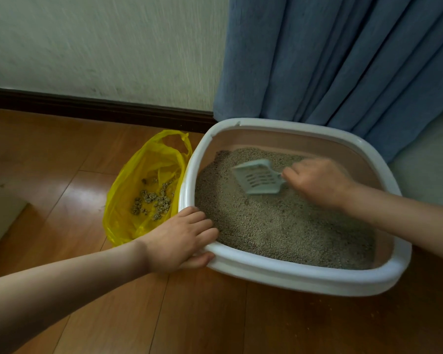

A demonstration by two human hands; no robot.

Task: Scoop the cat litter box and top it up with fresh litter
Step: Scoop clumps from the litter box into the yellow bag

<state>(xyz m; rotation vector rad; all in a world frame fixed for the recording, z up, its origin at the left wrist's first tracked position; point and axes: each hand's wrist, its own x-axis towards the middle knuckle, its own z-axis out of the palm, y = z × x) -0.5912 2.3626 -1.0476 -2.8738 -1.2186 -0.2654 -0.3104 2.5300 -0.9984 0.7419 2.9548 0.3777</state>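
Observation:
A white-rimmed litter box point(304, 273) sits on the wooden floor, filled with grey-brown litter point(279, 226). My left hand point(182, 241) grips the box's near-left rim, fingers inside and thumb under the edge. My right hand point(317, 182) holds the handle of a pale slotted scoop point(257, 177), whose blade lies over the litter toward the far side. An open yellow plastic bag point(141, 198) lies on the floor to the left of the box, with several clumps of litter point(154, 200) inside it.
A blue curtain point(343, 60) hangs just behind the box. The wall with its dark skirting board point(87, 104) runs along the back. A white object's corner point(0, 215) stands at the left edge. Wooden floor point(215, 323) extends in front.

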